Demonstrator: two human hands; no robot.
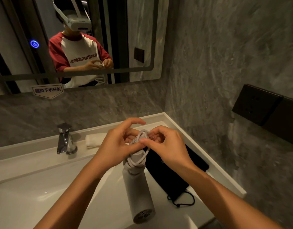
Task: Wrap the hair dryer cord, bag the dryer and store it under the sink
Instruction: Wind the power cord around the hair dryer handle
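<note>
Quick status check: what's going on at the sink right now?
Left hand and right hand both pinching cord at handle top. Hair dryer hanging over basin, cord coiled. Black drawstring bag flat on counter, nothing blocking.

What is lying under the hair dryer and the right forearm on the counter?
A black drawstring bag lies flat on the white counter, its drawstring trailing toward the camera. The right hand covers the bag's far end.

Pale grey plastic hair dryer (137, 187) with a matching light grey cord (139, 160) looped on it, next to a plain black drawstring fabric bag (168, 176). Glossy white sink counter (35, 164), shiny chrome faucet (65, 139), folded white towel (94, 140), grey marble-veined wall (225, 55), matte black socket panel (256, 104).
</note>
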